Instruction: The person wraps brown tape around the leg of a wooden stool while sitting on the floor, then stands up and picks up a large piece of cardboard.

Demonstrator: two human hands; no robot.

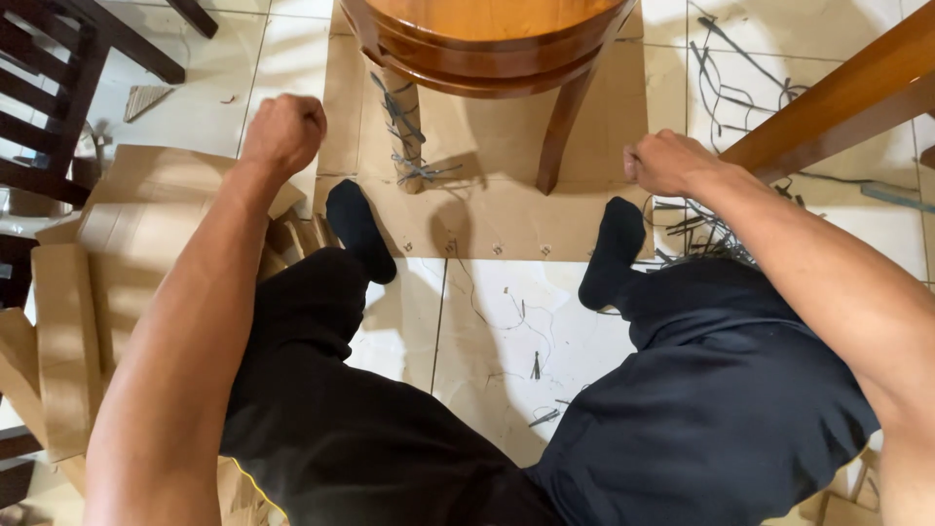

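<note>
A round wooden stool (pixel 487 44) stands on a flat cardboard sheet (pixel 487 219) on the tiled floor in front of me. Grey cord (pixel 404 136) is wound around its left front leg (pixel 402 117). My left hand (pixel 284 131) is raised in a closed fist left of the stool, above the sheet's left edge, with nothing visible in it. My right hand (pixel 667 161) has its fingers curled over the sheet's right edge. My feet in black socks, the left (pixel 358 229) and the right (pixel 612 251), rest at the near edge of the sheet.
Folded cardboard pieces (pixel 68 321) are piled at the left. Dark chair frames (pixel 49 88) stand at the far left. A wooden beam (pixel 838 93) slants in from the right. Grey strap offcuts (pixel 716 234) litter the tiles on the right.
</note>
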